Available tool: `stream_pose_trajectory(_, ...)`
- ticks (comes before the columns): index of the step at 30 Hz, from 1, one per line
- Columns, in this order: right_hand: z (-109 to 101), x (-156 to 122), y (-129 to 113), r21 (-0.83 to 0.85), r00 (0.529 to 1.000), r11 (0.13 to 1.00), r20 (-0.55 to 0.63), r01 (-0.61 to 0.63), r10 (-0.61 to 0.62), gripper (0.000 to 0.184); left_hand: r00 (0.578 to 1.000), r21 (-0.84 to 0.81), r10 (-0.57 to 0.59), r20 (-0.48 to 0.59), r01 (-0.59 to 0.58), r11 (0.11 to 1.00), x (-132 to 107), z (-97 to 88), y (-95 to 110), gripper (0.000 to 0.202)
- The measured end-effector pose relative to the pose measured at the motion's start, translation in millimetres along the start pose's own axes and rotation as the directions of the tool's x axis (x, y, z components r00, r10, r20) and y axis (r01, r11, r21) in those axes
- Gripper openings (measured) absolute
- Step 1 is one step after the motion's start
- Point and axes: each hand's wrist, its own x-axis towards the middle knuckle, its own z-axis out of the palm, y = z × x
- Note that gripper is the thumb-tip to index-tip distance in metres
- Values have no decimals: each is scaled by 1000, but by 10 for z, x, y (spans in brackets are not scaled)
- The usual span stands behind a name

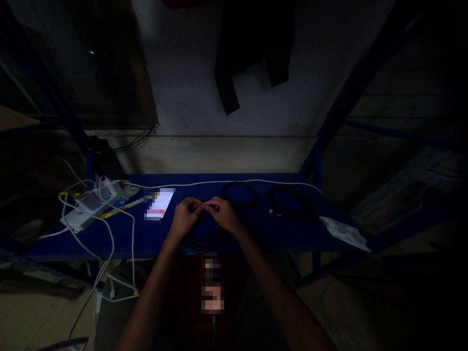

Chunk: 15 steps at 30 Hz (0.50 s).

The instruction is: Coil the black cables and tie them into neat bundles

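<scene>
A coiled black cable (204, 244) is seen on the blue tabletop (278, 239), just on the near side of both hands and between the wrists, its upper part partly hidden by them. The left hand (187, 215) and the right hand (221, 212) are held over its far side, fingers curled and tips drawn in close to one another; whether part of the cable is gripped there cannot be told in the dim light. Just beyond the right hand, a second black coil (255, 192) is laid flat, and farther to that hand's right a third black coil (283, 213) is placed, with a pale connector at its near left edge. Well to the right of the right hand, a white packet (345, 233) is set at the table's end. Near the left hand, on its left, a lit phone (161, 204) is laid; past it, a yellow strip (119, 209) and a white power strip (89, 207) with plugs inserted are found. Beyond both hands, a white cord (197, 185) is stretched along the table's far edge.
</scene>
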Motion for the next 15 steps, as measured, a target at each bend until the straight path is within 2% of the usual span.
stream_pose_trajectory(5, -12, 1, -34, 8, 1000, 1000, -10, -19, 19, 16, 1000, 41, -10, -4, 11, 999, -1, -12, 13, 21)
stream_pose_trajectory(10, 15, 11, -13, 96, 991, 988, -54, -119, 125, 26, 1000, 58, 14, 8, -15, 998, -10, -6, 0, 15)
stream_pose_trajectory(13, 22, 14, -8, 96, 992, 989, -48, -116, 121, 14, 1000, 77, 27, 8, -27, 997, 10, -5, 12, 13)
stream_pose_trajectory(15, 16, 13, -19, 81, 994, 992, -37, -99, 103, 6, 995, 109, 94, -30, -90, 990, 14, -21, 80, 11)
